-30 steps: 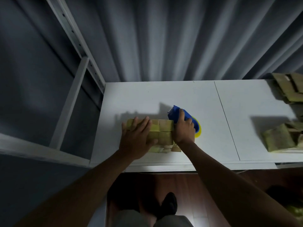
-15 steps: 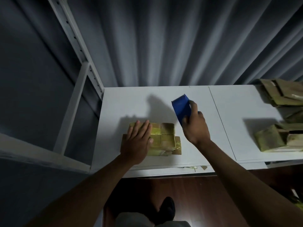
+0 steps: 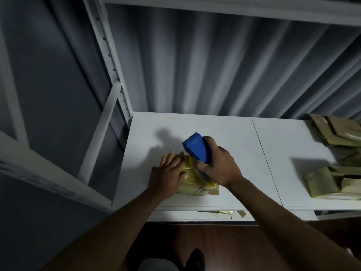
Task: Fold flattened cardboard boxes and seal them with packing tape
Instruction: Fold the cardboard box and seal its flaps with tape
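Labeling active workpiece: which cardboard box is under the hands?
The taped box near the table's front left, pressed by the left hand. The other boxes sit untouched at far right.

- Left hand (image 3: 170, 173) lies flat on the cardboard box (image 3: 195, 184), fingers (image 3: 172, 158) straight, pointing toward the curtain (image 3: 214, 65).
- Right hand (image 3: 218, 165) grips the blue tape dispenser (image 3: 197, 148), its toothed edge rising just beyond the left fingertips.
- Yellowish tape roll (image 3: 203, 176) sits under the right hand's curled fingers, touching the box top.
- White table (image 3: 224, 130) carries the box; more cardboard pieces (image 3: 322, 182) lie well apart, out past the right hand.
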